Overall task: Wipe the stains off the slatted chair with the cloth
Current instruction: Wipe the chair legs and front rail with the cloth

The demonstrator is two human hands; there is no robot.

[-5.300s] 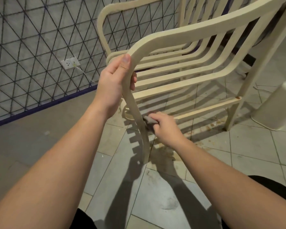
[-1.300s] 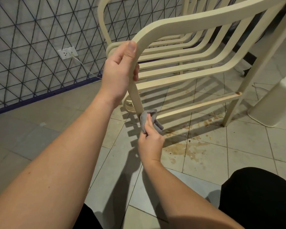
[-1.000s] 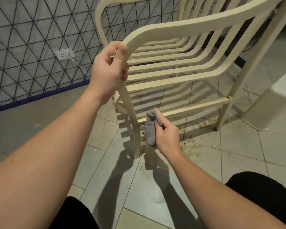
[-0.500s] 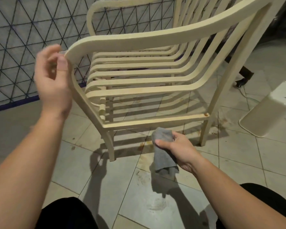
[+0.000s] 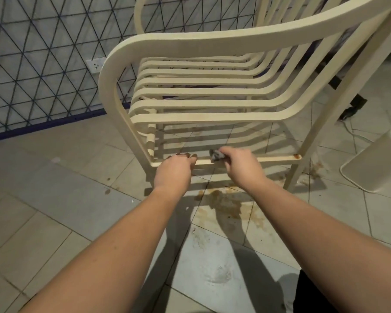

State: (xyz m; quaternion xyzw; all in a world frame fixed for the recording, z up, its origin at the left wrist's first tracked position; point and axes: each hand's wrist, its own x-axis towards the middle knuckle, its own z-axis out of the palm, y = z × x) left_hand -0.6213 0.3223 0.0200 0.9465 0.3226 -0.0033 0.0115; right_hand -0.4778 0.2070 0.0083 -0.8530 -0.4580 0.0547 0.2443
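Note:
A cream slatted chair [image 5: 203,93] stands on the tiled floor, its near side facing me. My left hand [image 5: 174,171] grips the low side rail [image 5: 273,158] near the front leg, fingers curled over its top. My right hand [image 5: 239,166] is closed around a bunched grey cloth [image 5: 216,154] and presses it on the same rail, a short way right of the left hand. Only a small part of the cloth shows past the fingers. A brown stain [image 5: 297,156] marks the rail's far right end at the back leg.
Brown stains [image 5: 226,199] spread over the floor tiles under the rail. A white plastic stool [image 5: 375,163] lies at the right. A wire mesh panel [image 5: 43,59] with a wall socket [image 5: 95,65] backs the left side. A dark object and cable lie behind the chair.
My left hand left the armrest and dropped to grip the low side rail. My right hand carried the hanging cloth up from near the floor onto that rail.

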